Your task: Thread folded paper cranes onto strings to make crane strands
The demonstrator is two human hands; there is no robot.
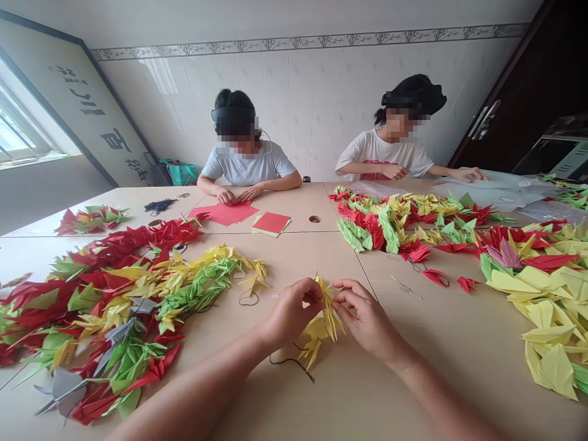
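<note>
Yellow folded paper pieces (pixel 329 318) hang in a bunch between my two hands over the table. My left hand (pixel 296 309) has its fingers closed on the top of the bunch from the left. On the right, my right hand (pixel 362 312) pinches the edge of the same yellow paper with thumb and fingertips. A thin tip, perhaps a needle, sticks up by the left fingertips. A dark thread (pixel 291 361) trails on the table below the bunch.
Strings of red, green and yellow folded paper (pixel 133 288) lie left; more (pixel 546 294) lie right. Two people sit across the table (pixel 285 257), one with hands on red paper sheets (pixel 227 212), the other beside plastic bags (pixel 487 190). A looped wire (pixel 407 286) lies right of my hands.
</note>
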